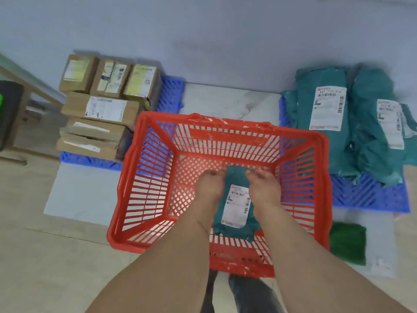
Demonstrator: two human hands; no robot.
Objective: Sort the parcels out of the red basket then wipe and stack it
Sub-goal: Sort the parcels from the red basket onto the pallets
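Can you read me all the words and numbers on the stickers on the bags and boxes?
Teal bag in the red basket, white label: looks like "730 172 21", cut off by a hand; unsure.
Teal bags on the right, label: roughly "881 172 018"; small print blurred.
Second label: unreadable.
Cardboard boxes: labels too blurred.

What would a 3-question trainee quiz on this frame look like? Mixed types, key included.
1. True or false: the red basket holds a cardboard box.
2. What do the left hand and right hand hold?
A. green cloth
B. teal parcel
C. basket handle
3. Fill in: the stacked cardboard boxes sit to the basket's ____.

Key:
1. False; only a teal parcel is inside.
2. B
3. left; the teal bags lie to its right.
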